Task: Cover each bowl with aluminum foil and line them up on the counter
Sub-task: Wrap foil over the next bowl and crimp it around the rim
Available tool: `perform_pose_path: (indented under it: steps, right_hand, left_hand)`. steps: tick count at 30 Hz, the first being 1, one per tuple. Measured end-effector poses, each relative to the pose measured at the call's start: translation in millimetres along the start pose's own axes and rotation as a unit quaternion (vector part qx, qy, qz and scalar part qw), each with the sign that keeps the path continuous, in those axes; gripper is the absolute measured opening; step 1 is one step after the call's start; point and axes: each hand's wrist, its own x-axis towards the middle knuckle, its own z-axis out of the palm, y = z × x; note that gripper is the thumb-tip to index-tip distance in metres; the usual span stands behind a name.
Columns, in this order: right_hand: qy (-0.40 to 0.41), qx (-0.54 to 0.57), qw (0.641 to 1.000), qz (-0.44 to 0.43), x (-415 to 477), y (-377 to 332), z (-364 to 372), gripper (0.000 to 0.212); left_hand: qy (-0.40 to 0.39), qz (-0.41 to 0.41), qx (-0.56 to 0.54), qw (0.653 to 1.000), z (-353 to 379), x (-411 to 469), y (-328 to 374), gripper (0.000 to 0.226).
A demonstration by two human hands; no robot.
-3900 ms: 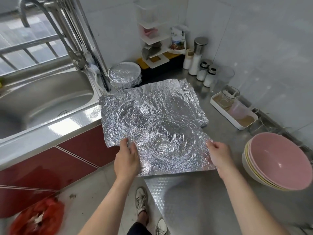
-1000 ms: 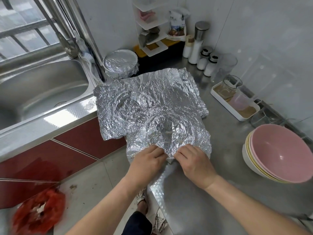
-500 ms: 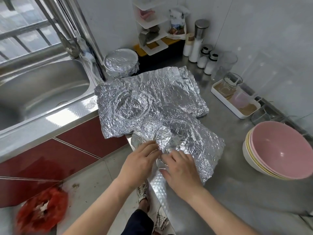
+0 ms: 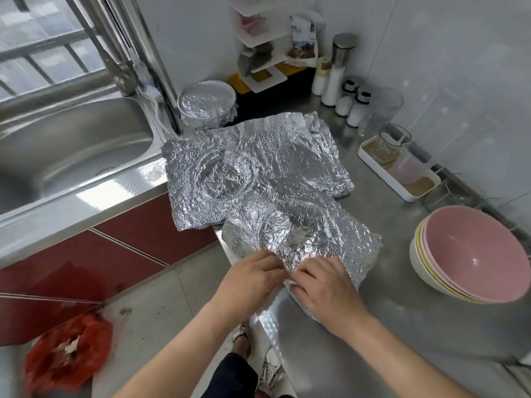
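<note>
while both hands are at the near edge of the top foil sheet (image 4: 316, 231), the big thing to know is where the bare bowls are. the stack of bowls (image 4: 471, 254), pink on top, sits off to the right of the hands. it is near the foil but not touching it. the right hand (image 4: 327, 291) is the closer one to the stack. the left hand (image 4: 250, 280) is on the other side, by the corner of the counter (image 4: 402, 340).

both hands have their fingers bent in, and they seem to pinch a fold of the foil edge between them. the fingertips of the two hands almost meet.

the top foil sheet is shiny and very crinkly, and it is puffed up in the middle. i cannot tell if anything is under it. its long side runs from the hands away and to the right, so it already points a bit toward the stack. it lies partly over the other foil sheets (image 4: 253, 168), which are flatter and have round ring marks pressed in them.

one covered bowl (image 4: 205, 106) stands at the back, by the sink (image 4: 71, 156). i think the next move is to bring the foil and a bare bowl together.
</note>
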Motion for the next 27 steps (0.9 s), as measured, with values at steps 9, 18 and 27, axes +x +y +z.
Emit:
perform_pose_path:
  steps: [9, 18, 27]
  right_hand:
    - [0.039, -0.03, 0.997, 0.064, 10.0, -27.3, 19.3, 0.022]
    - [0.002, 0.114, 0.985, 0.131, 23.7, -30.8, 1.4, 0.031]
    - [-0.048, 0.078, 0.995, 0.051, 8.2, 0.0, -7.4, 0.019]
  left_hand:
    - [0.006, -0.021, -0.019, 1.0, 1.2, -3.0, -15.4, 0.021]
    - [0.026, -0.108, -0.02, 0.994, -13.8, -1.5, -18.8, 0.035]
    - [-0.007, -0.046, -0.036, 0.998, -7.1, -6.0, -4.7, 0.027]
